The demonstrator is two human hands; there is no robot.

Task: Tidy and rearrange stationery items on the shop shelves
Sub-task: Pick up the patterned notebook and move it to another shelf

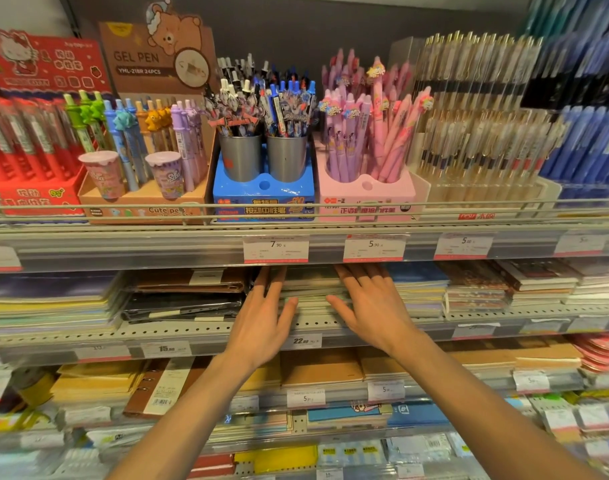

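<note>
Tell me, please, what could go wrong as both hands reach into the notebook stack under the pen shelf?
Both hands, left hand and right hand, lie flat on the notebook stack; pushing unevenly might skew it into the neighbouring dark folders. Lifting the wrists could knock the price tags off the rail above.

Top shelf, left to right: boxed pens (29,140), gel pen display box (147,161), tray (263,199) holding two metal cups (240,157) side by side, tray of pens (365,192), then racks of clipped pens (476,133). Price tags (276,250) line the rail below. Second shelf: notebook stacks (310,289) in a row; left hand (265,320) and right hand (372,306) lie flat on the centre stack, apart. Lower shelves carry further notebooks (322,370)
</note>
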